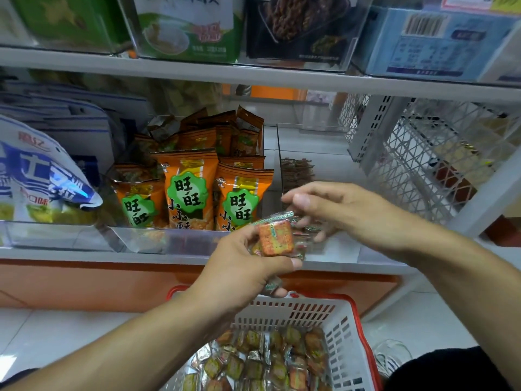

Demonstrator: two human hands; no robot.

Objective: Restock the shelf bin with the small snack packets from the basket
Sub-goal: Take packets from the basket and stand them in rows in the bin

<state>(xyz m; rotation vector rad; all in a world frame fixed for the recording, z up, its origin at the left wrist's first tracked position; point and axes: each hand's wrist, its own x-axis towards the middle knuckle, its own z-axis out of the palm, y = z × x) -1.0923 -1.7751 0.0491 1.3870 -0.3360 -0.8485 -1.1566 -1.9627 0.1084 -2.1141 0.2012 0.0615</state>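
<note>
My left hand (242, 266) grips a stack of small square snack packets (275, 238), orange-red with clear wrappers, held up in front of the shelf edge. My right hand (335, 210) reaches in from the right, and its fingers pinch packets at the stack's right side. Behind the hands stands a clear shelf bin (307, 142) holding a few dark packets at its bottom. Below, a white basket (346, 342) with a red rim holds several more small snack packets (265, 359).
Orange snack bags (186, 190) fill the clear bin to the left, next to a blue and white bag (36, 176). A white perforated rack (423, 153) stands on the shelf at right. The upper shelf (253, 74) carries boxed goods overhead.
</note>
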